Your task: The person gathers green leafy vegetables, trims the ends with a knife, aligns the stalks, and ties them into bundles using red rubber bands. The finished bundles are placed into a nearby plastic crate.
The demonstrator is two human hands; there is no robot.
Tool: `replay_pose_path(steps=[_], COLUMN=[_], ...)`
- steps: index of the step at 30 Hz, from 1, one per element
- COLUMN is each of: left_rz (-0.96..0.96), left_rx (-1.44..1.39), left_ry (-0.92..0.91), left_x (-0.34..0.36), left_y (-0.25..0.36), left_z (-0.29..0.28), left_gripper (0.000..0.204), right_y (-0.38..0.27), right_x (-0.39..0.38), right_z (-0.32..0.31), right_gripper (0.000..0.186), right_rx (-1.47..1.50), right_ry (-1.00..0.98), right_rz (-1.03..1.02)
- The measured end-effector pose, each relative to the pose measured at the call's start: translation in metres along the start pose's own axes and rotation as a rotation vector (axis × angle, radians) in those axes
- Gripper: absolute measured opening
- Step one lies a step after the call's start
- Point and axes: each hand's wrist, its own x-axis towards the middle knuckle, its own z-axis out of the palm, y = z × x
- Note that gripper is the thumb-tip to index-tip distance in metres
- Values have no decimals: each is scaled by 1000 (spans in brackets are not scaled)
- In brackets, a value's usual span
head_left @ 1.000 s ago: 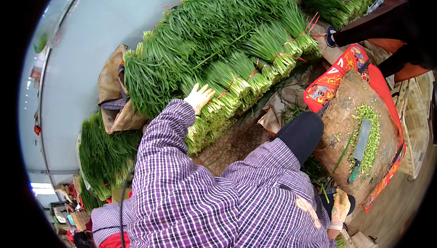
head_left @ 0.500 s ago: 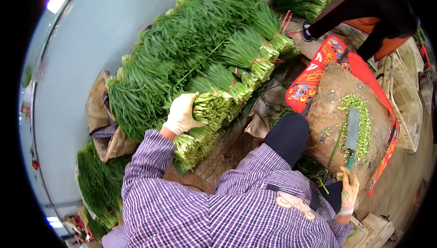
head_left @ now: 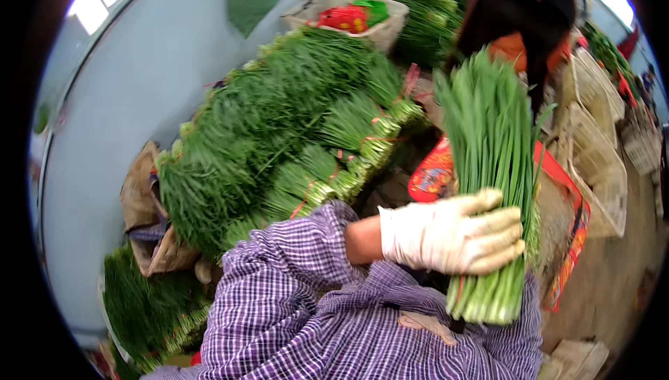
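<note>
L hand [head_left: 456,233] grip closed round lower stalks of green bunch [head_left: 486,143], held right of, & apart from, stack [head_left: 265,122]. R hand hidden; grip: can't tell. Step, est.: single-bunch handling. Next move prob. calls for firm, steady hold.

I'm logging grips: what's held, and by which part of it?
The left hand holds a green leafy bundle by its lower part, just above the pale ends. The right hand isn't visible.
</note>
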Motion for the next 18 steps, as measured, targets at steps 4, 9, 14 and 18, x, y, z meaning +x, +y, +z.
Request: replay_pose_path(steps=[4,9,14,18], left_rz=[-415,-805,-842,-749], left_rx=[-282,-1066,-1021,-898], left_ry=[-109,104,-69,35], left_x=[-7,-19,-58,-110], left_y=[-45,-67,-48,-2], left_z=[18,87,175,221], left_gripper=[46,84,94,60], right_y=[-55,-66,20,57], right_x=[14,30,9,22], right_z=[-51,-43,-188,-203], right_gripper=[55,36,28,28], right_rx=[10,-529,-1393,-419], right_ry=[150,468,416,355], right_rz=[-224,-539,-418,-391])
